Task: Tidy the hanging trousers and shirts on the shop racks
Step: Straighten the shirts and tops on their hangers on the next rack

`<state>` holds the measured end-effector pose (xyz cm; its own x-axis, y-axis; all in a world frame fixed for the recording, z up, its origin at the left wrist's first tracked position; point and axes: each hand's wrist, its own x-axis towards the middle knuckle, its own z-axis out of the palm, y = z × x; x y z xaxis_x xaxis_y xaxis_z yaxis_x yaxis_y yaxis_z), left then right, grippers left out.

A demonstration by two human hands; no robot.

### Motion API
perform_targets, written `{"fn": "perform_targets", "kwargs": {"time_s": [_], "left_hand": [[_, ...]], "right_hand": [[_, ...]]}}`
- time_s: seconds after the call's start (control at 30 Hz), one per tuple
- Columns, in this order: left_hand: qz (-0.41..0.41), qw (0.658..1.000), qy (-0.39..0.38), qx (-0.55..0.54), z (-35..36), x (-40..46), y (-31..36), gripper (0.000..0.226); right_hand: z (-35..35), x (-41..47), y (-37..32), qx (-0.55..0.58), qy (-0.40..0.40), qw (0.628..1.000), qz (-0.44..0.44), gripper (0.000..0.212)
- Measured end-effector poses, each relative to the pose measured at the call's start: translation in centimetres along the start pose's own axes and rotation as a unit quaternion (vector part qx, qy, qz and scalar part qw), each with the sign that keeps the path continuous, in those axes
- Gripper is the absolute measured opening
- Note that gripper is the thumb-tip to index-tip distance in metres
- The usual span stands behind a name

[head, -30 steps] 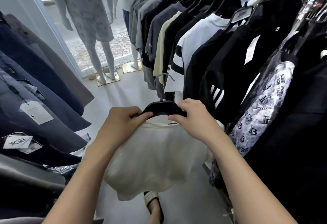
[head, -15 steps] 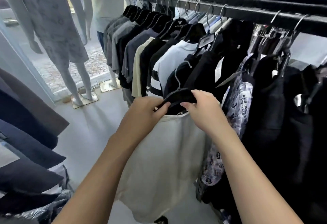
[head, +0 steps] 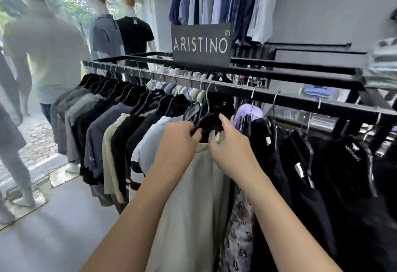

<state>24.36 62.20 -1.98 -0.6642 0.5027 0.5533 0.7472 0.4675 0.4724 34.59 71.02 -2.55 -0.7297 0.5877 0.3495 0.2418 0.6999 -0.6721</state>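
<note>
A cream shirt (head: 193, 196) hangs from a black hanger (head: 209, 122) whose metal hook reaches up to the black rack rail (head: 236, 91). My left hand (head: 176, 140) grips the hanger's left shoulder. My right hand (head: 229, 149) grips its right shoulder at the collar. The shirt sits between a white shirt with black stripes (head: 146, 142) on its left and black garments (head: 279, 164) on its right. Whether the hook rests on the rail is unclear.
The rail holds several shirts on black hangers, left and right. An "ARISTINO" sign (head: 200, 45) stands on the rack top. Blue shirts (head: 214, 3) hang on the back wall. Dressed mannequins (head: 120, 28) stand by the window at left. Grey floor (head: 53, 228) lies left of the rack.
Both hands have raised the hanger with the cream shirt from waist height up to the rail, among the hanging shirts. The view has tilted upward.
</note>
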Motion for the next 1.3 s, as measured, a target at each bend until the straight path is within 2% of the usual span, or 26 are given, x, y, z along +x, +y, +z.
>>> {"fn": "perform_targets", "kwargs": {"time_s": [0.1, 0.23, 0.37, 0.47, 0.67, 0.7, 0.77, 0.83, 0.87, 0.93, 1.0, 1.03, 1.1, 1.17, 1.27, 1.3], "left_hand": [[0.021, 1.000, 0.012, 0.006, 1.1, 2.7, 0.4, 0.052], [0.017, 0.999, 0.017, -0.031, 3.2, 5.1, 1.0, 0.043], [0.002, 0.998, -0.022, -0.059, 6.2, 6.1, 1.2, 0.050], [-0.009, 0.997, -0.051, -0.062, 8.3, 5.7, 0.6, 0.049], [0.004, 0.996, -0.025, -0.082, 9.3, 5.4, -0.5, 0.048], [0.010, 0.996, -0.023, -0.083, 9.3, 5.3, -0.4, 0.041], [0.042, 0.995, 0.020, -0.085, 9.3, 4.4, -0.2, 0.012], [0.095, 0.986, 0.074, -0.113, 9.1, 2.4, 0.8, 0.024], [0.126, 0.979, 0.077, -0.140, 9.1, 1.1, 1.4, 0.027], [0.141, 0.969, -0.024, -0.201, 9.0, -1.5, 2.8, 0.040], [0.108, 0.952, -0.155, -0.241, 9.6, -3.1, 3.3, 0.064], [0.104, 0.945, -0.187, -0.248, 9.9, -3.5, 3.0, 0.070], [0.097, 0.941, -0.195, -0.258, 9.8, -3.2, 1.6, 0.073], [0.094, 0.947, -0.183, -0.246, 9.4, -2.3, 0.0, 0.073], [0.084, 0.943, -0.209, -0.244, 9.2, -0.9, -1.7, 0.072], [0.079, 0.939, -0.219, -0.254, 8.9, -0.5, -2.0, 0.072]], "right_hand": [[-0.8, 0.6, 0.9, -0.002, 0.059, 0.998, 0.002, 0.050], [-0.9, 0.5, 2.4, 0.013, 0.101, 0.995, 0.020, 0.036], [-0.5, 0.4, 3.2, -0.004, 0.127, 0.992, 0.025, 0.030], [-0.2, 0.1, 4.0, -0.014, 0.159, 0.986, 0.038, 0.016], [-0.3, -1.0, 5.1, -0.013, 0.182, 0.981, 0.069, 0.015], [-0.4, -1.0, 5.0, -0.006, 0.190, 0.979, 0.074, 0.016], [-0.8, -1.1, 4.7, 0.009, 0.192, 0.977, 0.087, 0.016], [-1.5, -1.2, 4.5, 0.008, 0.184, 0.978, 0.101, 0.017], [-1.9, -1.3, 4.4, 0.001, 0.190, 0.976, 0.104, 0.017], [-2.8, -1.6, 4.4, -0.021, 0.226, 0.968, 0.104, 0.017], [-3.7, -1.9, 4.8, -0.086, 0.285, 0.949, 0.101, 0.015], [-4.0, -2.0, 5.1, -0.126, 0.306, 0.938, 0.104, 0.015], [-4.6, -2.3, 5.9, -0.158, 0.298, 0.932, 0.135, 0.021], [-5.0, -2.7, 6.5, -0.124, 0.248, 0.944, 0.181, 0.026], [-5.9, -2.9, 7.1, -0.146, 0.211, 0.949, 0.185, 0.013], [-6.1, -2.9, 7.2, -0.164, 0.208, 0.947, 0.180, 0.016]]}}
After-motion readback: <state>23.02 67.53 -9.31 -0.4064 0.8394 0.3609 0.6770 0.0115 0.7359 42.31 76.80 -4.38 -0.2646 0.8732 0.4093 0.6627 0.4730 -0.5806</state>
